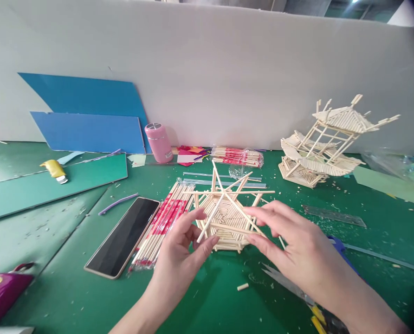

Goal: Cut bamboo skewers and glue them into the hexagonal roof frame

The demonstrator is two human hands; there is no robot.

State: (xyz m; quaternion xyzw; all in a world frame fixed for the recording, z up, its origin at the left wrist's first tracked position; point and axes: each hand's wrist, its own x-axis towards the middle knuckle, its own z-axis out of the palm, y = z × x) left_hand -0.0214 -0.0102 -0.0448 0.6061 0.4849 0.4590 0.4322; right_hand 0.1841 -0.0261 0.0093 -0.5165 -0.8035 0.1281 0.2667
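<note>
Stick model: resting on the surface, between the left hand and the right hand, its front just beside both thumbs.
Base: apparently finished, filled with nested rings of sticks, visible through the open top.
Posts: already up around the base, leaning outward.
Crossed sticks: laid over the top, meeting above the base, with ends overhanging the sides.
Left to do: by the look of it, the top, bare framing with wide gaps; likely around midway overall.
Left-hand grip: thumb and forefinger pinching around the left front of the model.
Right-hand grip: thumb and forefinger pinching around the right front; exact stick and firmness impossible to tell for both.
Pagoda-like model: beyond the right hand, well apart, with a filled roof.
Wrapped sticks: just beside the left hand, outer side.
Scissors: below the right hand, partly hidden by the forearm.
Offcut: nearer than both hands, between the wrists.
</note>
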